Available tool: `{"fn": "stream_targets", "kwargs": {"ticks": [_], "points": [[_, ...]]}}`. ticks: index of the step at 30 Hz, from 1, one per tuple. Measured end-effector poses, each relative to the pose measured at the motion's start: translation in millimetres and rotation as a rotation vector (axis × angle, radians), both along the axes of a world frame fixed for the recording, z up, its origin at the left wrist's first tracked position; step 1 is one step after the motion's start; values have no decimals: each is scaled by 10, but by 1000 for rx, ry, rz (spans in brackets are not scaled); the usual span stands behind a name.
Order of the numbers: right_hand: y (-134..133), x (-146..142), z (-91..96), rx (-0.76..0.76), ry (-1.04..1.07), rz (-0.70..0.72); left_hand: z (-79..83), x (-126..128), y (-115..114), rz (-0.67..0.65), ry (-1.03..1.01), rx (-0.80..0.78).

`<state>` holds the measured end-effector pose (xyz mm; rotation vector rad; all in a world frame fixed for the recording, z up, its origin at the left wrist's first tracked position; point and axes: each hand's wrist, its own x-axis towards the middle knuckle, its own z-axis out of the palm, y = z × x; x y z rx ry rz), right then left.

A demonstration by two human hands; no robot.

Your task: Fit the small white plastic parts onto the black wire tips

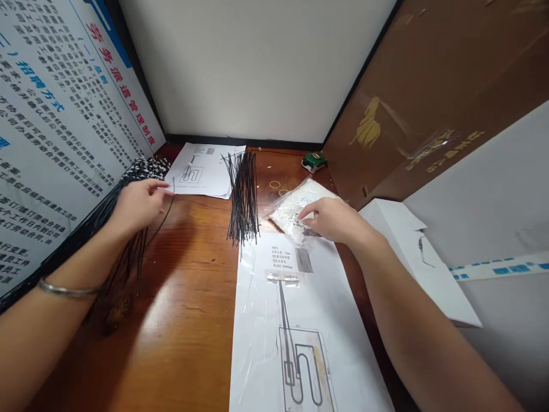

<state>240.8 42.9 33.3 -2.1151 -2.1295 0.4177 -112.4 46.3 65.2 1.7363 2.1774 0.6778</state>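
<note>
In the head view, a thin black wire (166, 216) is pinched between the fingertips of the left hand (143, 203), just above the table (193, 297). Beside that hand, a large bundle of black wires with white ends (143, 167) is laid against the printed panel (55, 131). The right hand (334, 220) is held at a clear bag of white pieces (285, 214), its fingers bent; whether anything is gripped there cannot be told. Between the hands, a smaller bunch of black wires (243, 200) is spread, its near ends overlapping a large sheet printed with a diagram (253, 320). Other printed papers (210, 171) and a green tape measure (314, 162) are seen farther back.
</note>
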Motion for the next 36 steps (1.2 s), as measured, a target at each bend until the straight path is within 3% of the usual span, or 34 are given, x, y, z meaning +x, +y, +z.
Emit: {"fn": "stream_targets", "kwargs": {"ticks": [2, 4, 7, 10, 12, 16, 24, 36], "points": [[-2, -32, -14, 15, -17, -28, 38, -122, 154, 51, 315, 95], [-6, -85, -16, 44, -45, -89, 14, -80, 256, -11, 459, 181], [-10, -158, -15, 42, -88, -145, -124, 284, 297, -228, 398, 198], [-20, -198, -26, 33, -120, -148, -312, 785, 246, -514, 247, 84], [-27, -206, -38, 38, -121, -142, -421, 1042, 202, -571, 250, 68], [-28, -206, -62, 63, -124, -138, -543, 1250, 164, -480, 284, 93], [-20, -225, -97, 73, -126, -126, -591, 1282, 263, -373, 219, 33], [-42, -225, -77, 79, -148, -64, -561, 1234, 318, -383, 150, -35]]}}
